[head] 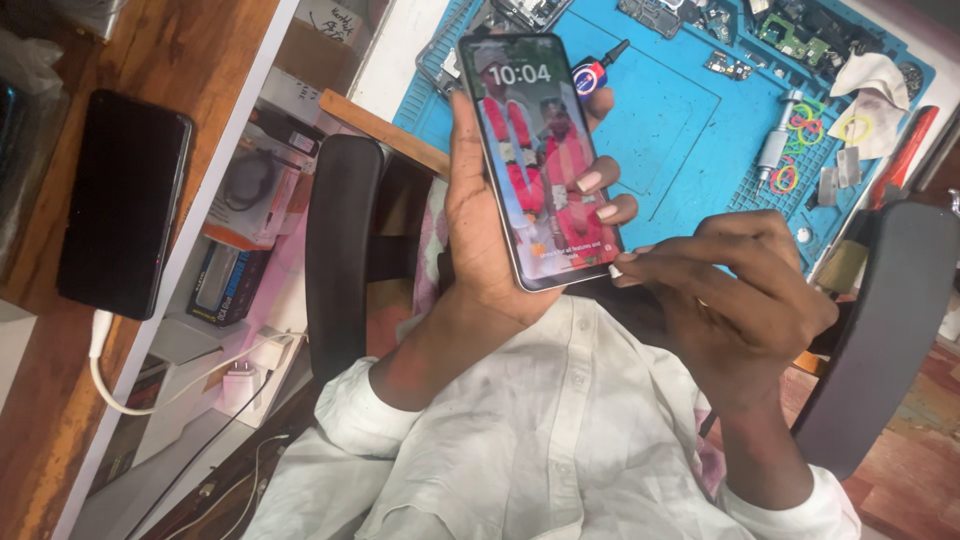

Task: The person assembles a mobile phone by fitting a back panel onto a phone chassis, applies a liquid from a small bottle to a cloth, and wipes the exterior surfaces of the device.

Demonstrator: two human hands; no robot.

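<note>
My left hand (480, 235) holds a smartphone (538, 150) upright in front of my chest. Its lit screen faces me and shows a clock and a photo. The thumb runs along the phone's left edge and the fingertips wrap round its right edge. My right hand (740, 300) comes in from the right, with thumb and forefinger pinched on the phone's lower right corner. A small red-and-blue tube with a black nozzle (597, 70) shows just behind the phone's top right. I cannot tell whether my left fingers hold it.
A blue repair mat (690, 130) beyond the phone carries circuit boards, a metal cylinder (775, 145), coloured rubber bands and a tissue (875, 85). A dark phone (125, 200) with a white cable lies on the wooden desk at left. Black chair armrests (335, 250) flank me.
</note>
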